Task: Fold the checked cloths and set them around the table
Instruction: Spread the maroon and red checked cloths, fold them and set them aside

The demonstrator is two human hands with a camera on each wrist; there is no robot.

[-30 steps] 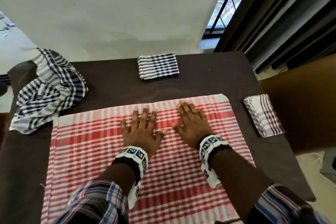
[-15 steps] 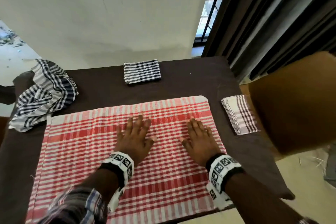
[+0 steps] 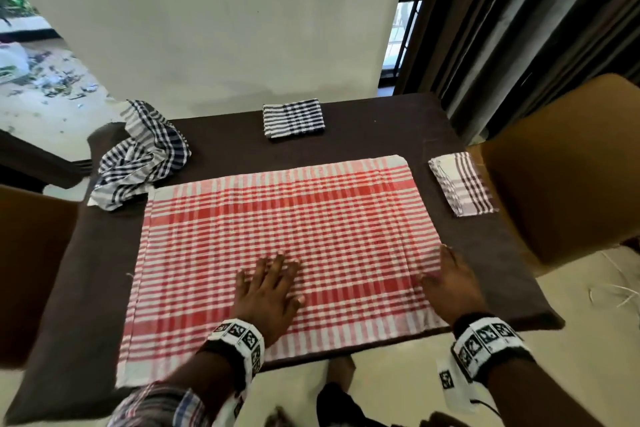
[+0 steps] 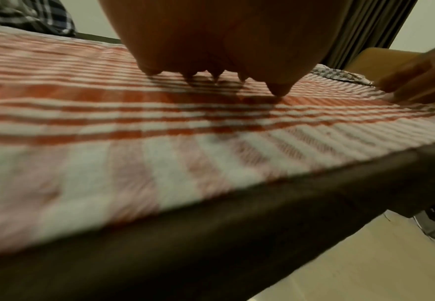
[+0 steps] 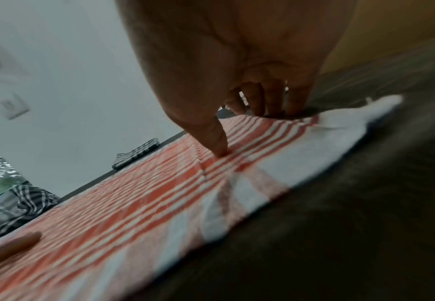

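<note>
A red checked cloth [image 3: 284,236] lies spread flat on the dark brown table [image 3: 381,135]. My left hand [image 3: 272,288] rests flat on its near middle, fingers straight and spread; the left wrist view shows the fingertips [image 4: 278,89] touching the cloth [image 4: 134,114]. My right hand [image 3: 448,284] lies along the cloth's right edge. In the right wrist view its thumb [image 5: 217,142] presses on the cloth [image 5: 134,203] and the fingers [image 5: 275,101] reach down at the edge. A folded black checked cloth [image 3: 293,118] sits at the far side. A folded maroon checked cloth [image 3: 462,184] sits on the right.
A crumpled dark blue checked cloth [image 3: 138,156] lies at the table's far left corner. Brown chair backs stand close at the right [image 3: 568,163] and at the left [image 3: 31,270]. A white wall [image 3: 225,28] and dark curtains [image 3: 519,10] are behind the table.
Both hands have slid over the red cloth toward the near edge and apart. The right hand has reached the cloth's right edge. My view has pulled back.
</note>
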